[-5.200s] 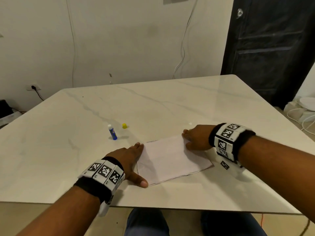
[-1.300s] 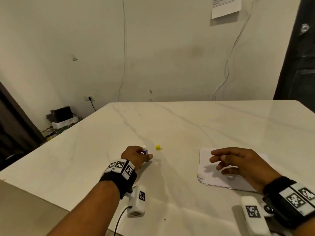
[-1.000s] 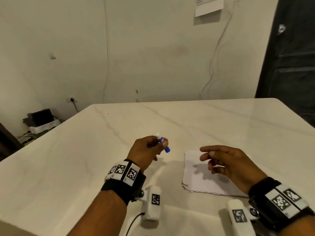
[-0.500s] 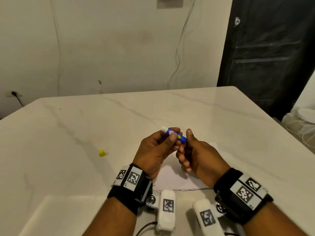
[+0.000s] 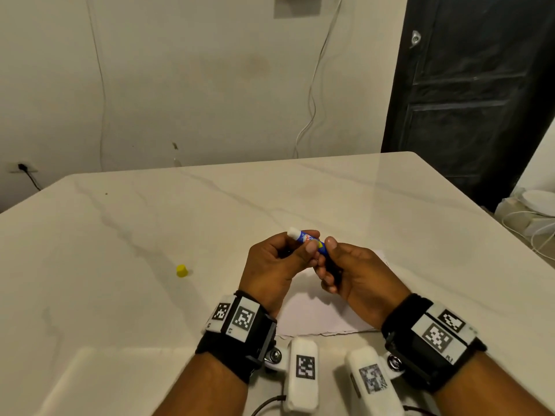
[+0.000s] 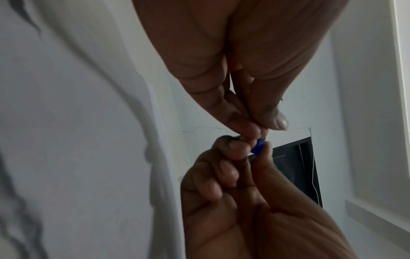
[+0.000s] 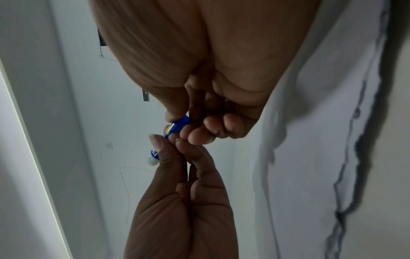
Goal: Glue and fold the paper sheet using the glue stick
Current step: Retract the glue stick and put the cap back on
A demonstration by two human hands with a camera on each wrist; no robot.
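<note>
A small blue glue stick (image 5: 307,238) with its white tip bared is held above the table, tip pointing up and left. My left hand (image 5: 277,265) pinches its upper part between thumb and fingers. My right hand (image 5: 350,273) pinches its lower end. In the right wrist view the glue stick (image 7: 177,125) shows blue between the fingertips of both hands; in the left wrist view only a blue sliver of the glue stick (image 6: 258,146) shows. The folded white paper sheet (image 5: 318,316) lies flat on the table under my hands, partly hidden by them.
The yellow cap (image 5: 182,270) stands on the marble table (image 5: 120,265) to the left of my hands. A dark door (image 5: 474,94) is at the back right, with white cables and objects (image 5: 537,211) on the floor beside the table's right edge.
My left hand picked the glue stick up from the table and brought it over the paper. My right hand rose off the paper and took hold of the stick's lower end.
</note>
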